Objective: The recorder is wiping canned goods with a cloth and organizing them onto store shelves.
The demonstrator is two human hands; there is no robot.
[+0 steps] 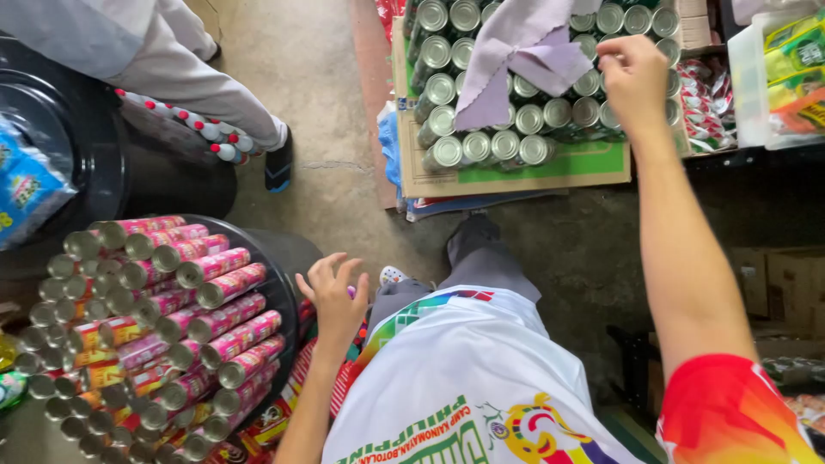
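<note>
The right hand (pixel 634 82) is reaching far fwd, fingers pinching down w/ nothing in them, right on top of the green cans (pixel 516 120) lying flat in a cardboard tray (pixel 516 176). The left hand (pixel 333 296) is hanging wide open & empty, just beside the black tub (pixel 279 283) of pink cans (pixel 215 296).

Right hand (pixel 634 79) is up on the green cans (pixel 481 146) in the cardboard tray (pixel 516 176), next to a purple cloth (pixel 524 47). Left hand (pixel 333 296) hangs open beside stacked pink cans (pixel 215 301).
</note>
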